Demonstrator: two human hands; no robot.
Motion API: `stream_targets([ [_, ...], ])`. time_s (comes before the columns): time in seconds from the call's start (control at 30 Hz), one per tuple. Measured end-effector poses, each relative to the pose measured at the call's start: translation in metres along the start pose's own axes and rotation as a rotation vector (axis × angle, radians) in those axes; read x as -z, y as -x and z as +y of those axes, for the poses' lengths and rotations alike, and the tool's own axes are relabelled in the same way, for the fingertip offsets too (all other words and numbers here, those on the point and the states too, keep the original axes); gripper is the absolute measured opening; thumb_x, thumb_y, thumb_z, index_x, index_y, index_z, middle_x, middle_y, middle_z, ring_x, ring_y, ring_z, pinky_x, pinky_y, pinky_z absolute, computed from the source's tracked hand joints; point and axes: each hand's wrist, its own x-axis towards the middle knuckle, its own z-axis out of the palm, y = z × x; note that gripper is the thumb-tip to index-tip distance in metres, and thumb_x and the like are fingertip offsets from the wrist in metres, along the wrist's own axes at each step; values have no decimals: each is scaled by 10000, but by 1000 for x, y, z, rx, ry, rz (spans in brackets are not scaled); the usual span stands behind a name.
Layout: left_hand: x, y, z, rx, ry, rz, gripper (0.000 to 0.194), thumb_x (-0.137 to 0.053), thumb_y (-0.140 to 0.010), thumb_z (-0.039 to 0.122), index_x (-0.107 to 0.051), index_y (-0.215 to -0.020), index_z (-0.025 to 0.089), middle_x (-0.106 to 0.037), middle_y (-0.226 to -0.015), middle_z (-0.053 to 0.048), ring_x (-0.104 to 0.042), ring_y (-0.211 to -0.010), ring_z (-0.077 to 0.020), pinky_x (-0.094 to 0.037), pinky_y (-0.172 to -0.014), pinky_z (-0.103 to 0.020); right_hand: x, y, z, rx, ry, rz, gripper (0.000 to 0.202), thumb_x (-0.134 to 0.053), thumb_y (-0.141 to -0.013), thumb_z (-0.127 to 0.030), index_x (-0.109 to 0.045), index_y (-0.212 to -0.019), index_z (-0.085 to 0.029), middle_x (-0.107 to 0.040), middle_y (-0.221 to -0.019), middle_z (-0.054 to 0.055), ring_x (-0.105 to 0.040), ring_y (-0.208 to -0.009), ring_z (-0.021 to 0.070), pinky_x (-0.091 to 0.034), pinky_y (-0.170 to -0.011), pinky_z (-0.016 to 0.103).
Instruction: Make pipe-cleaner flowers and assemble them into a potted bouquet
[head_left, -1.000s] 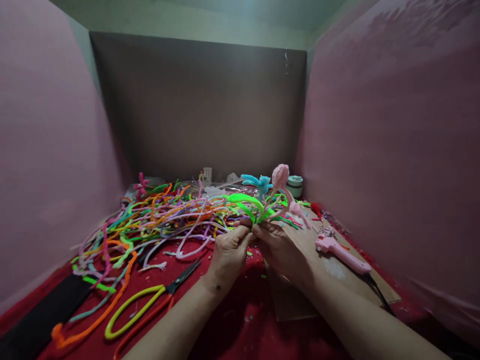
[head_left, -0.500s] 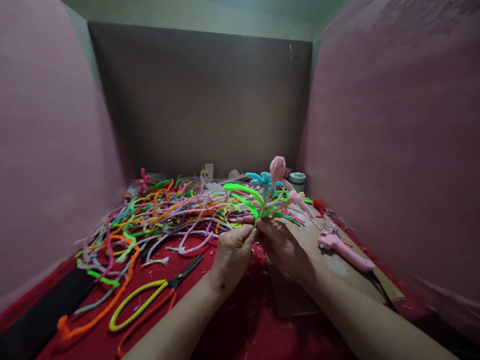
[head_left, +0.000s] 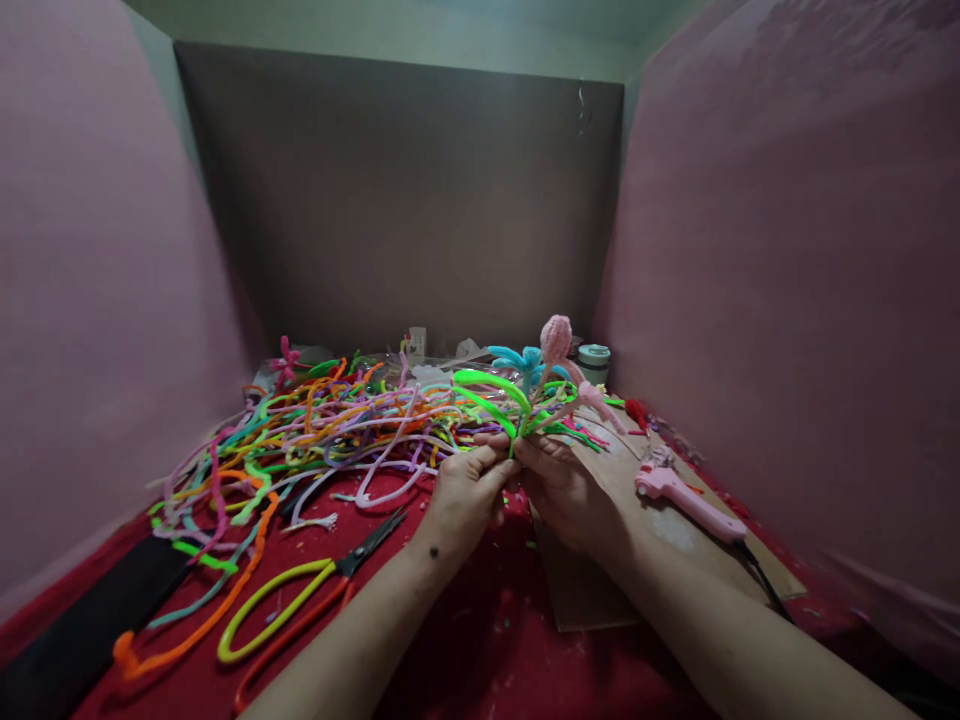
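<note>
Right of and beyond the scissors (head_left: 348, 566), the left hand (head_left: 465, 500) and right hand (head_left: 568, 495) pinch a fuzzy flower bunch (head_left: 517, 393) by its stems; a pink glue gun (head_left: 694, 504) lies farther right.

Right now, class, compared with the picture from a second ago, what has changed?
The pink bud has tipped slightly left, nearer upright, and the lower green leaf reaches further left. Nothing was visibly taken or let go: the left hand and right hand stay at the stems. Scissors, glue gun and pipe-cleaner pile lie as before; the view shifted.
</note>
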Motion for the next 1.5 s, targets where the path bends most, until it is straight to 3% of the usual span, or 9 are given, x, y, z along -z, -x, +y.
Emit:
stream_targets([
  [0.17, 2, 1, 5, 40, 29, 4, 306, -568, -714, 371, -488, -510, 157, -409, -344, 65, -341, -292, -54, -216, -335, -188, -3, -2, -2, -3, -62, -93, 280, -575, -773, -402, -671, -945, -203, -649, -764, 39, -577, -735, 181, -451, -647, 299],
  [0.3, 11, 0, 10, -24, 102, 69, 252, -581, -716, 335, -535, -550, 151, -426, -359, 67, -336, -311, -45, -228, -354, -183, 3, -4, -8, 8, 89, -119, 256, -611, -738, -355, -683, -913, -182, -659, -785, 41, -583, -746, 170, -445, -726, 321],
  [0.47, 25, -8, 13, -65, 161, 313, 221, -608, -703, 306, -567, -556, 146, -347, -355, 83, -275, -342, -38, -201, -368, -190, 31, -15, -21, 36, 705, 179, 278, -515, -725, -298, -687, -889, -154, -684, -834, 70, -599, -750, 178, -458, -706, 336],
  [0.57, 29, -14, 7, -82, 217, 351, 216, -619, -684, 296, -557, -537, 150, -354, -387, 80, -264, -367, -40, -192, -378, -196, 49, -21, -30, 17, 913, 229, 250, -480, -690, -204, -698, -806, -161, -684, -845, 75, -597, -790, 199, -440, -730, 347],
  [0.77, 29, -16, 3, -90, 214, 344, 273, -644, -637, 257, -464, -457, 157, -352, -391, 78, -272, -386, -41, -211, -408, -203, 66, -8, -35, -82, 1370, 81, 347, -601, -564, -141, -697, -896, -169, -649, -887, 113, -537, -875, 275, -369, -806, 392],
  [0.97, 28, -15, 3, -76, 201, 306, 305, -672, -612, 304, -456, -453, 159, -334, -396, 78, -280, -392, -44, -200, -410, -213, 74, 3, -21, -126, 1559, -56, 516, -543, -649, -130, -568, -1159, -198, -529, -1169, 119, -460, -1054, 253, -320, -910, 356],
  [1.17, 29, -20, -6, -52, 269, 283, 284, -699, -575, 374, -546, -516, 142, -402, -450, 67, -286, -407, -40, -196, -412, -210, 69, 1, -32, -138, 1498, 37, 568, -567, -654, -215, -523, -1216, -144, -516, -1104, 127, -469, -1014, 254, -367, -867, 362],
  [1.33, 30, -17, -5, -15, 313, 220, 265, -687, -629, 372, -664, -648, 108, -419, -454, 56, -270, -415, -35, -189, -420, -202, 50, 8, -46, -124, 834, 106, 528, -576, -663, -205, -537, -1189, -221, -545, -1111, 54, -503, -824, 163, -426, -726, 308],
  [1.5, 25, -13, 4, 52, 570, 113, 226, -724, -598, 309, -657, -637, 97, -581, -645, -10, -447, -523, -64, -320, -479, -194, 36, 10, -43, -38, 488, 71, 484, -627, -657, -194, -579, -1135, -251, -543, -1189, 39, -498, -938, 186, -420, -783, 327],
])
